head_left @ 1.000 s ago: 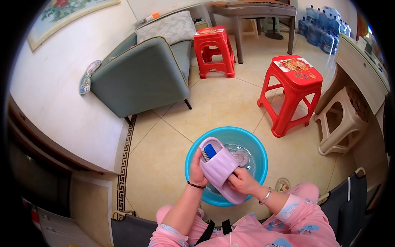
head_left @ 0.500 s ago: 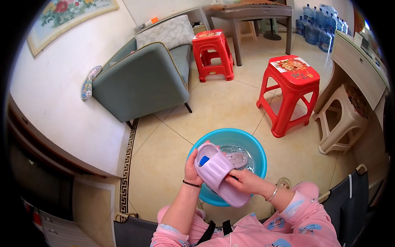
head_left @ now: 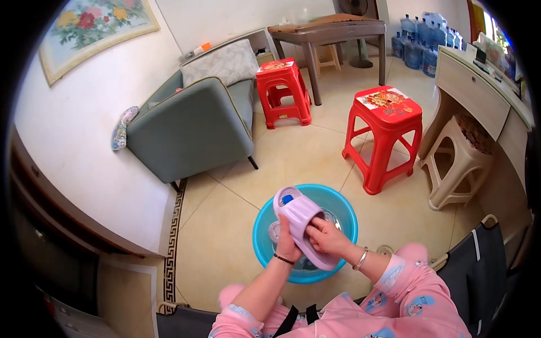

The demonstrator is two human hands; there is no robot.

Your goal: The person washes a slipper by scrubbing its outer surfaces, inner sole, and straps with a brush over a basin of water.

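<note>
1. We work over a cream tiled floor [head_left: 217, 234], with a grey-green fabric armchair [head_left: 191, 135] to the far left and a red plastic stool [head_left: 389, 135] to the far right.
2. Our lilac ribbed slipper [head_left: 301, 212] is held tilted above a round turquoise basin [head_left: 353, 239].
3. Our left grip [head_left: 288, 242] is closed around the slipper's left side; we'd best keep it firm, so drips fall inside the basin.
4. Our right grip [head_left: 329, 238] reaches under the strap; we cannot tell whether it holds the blue bristle brush [head_left: 287, 199] showing at the toe gap. Short, even strokes should suit.
</note>
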